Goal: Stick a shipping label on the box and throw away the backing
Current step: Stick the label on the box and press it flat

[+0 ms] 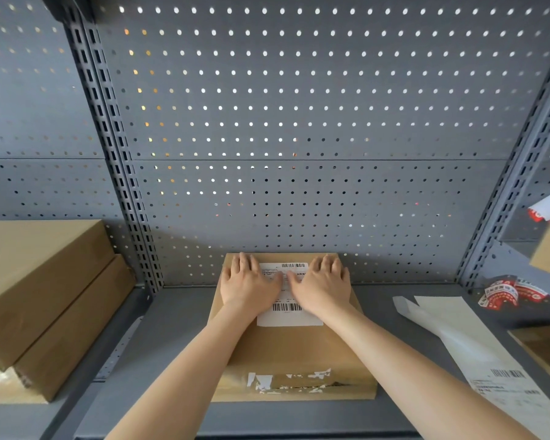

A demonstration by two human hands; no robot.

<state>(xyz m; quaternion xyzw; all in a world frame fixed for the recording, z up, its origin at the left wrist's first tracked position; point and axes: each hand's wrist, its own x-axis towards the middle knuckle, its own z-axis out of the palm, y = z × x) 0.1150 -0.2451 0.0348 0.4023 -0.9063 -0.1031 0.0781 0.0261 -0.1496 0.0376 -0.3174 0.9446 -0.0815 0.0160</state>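
A brown cardboard box [294, 347] lies on the grey bench in front of me, with torn tape remnants on its near face. A white shipping label [289, 316] with barcodes lies flat on the far half of its top. My left hand [247, 284] rests palm down on the label's left side, fingers spread. My right hand [324, 286] lies flat on the label's right side. Neither hand holds anything. To the right on the bench lies a long pale backing strip [438, 325], beside a sheet with another barcode label [505, 381].
Stacked flat cardboard boxes [42, 293] sit at the left. A grey pegboard wall [299, 122] rises behind the box. Red-and-white stickers [511, 293] lie at the back right, and another brown box corner [546, 347] juts in at the right edge.
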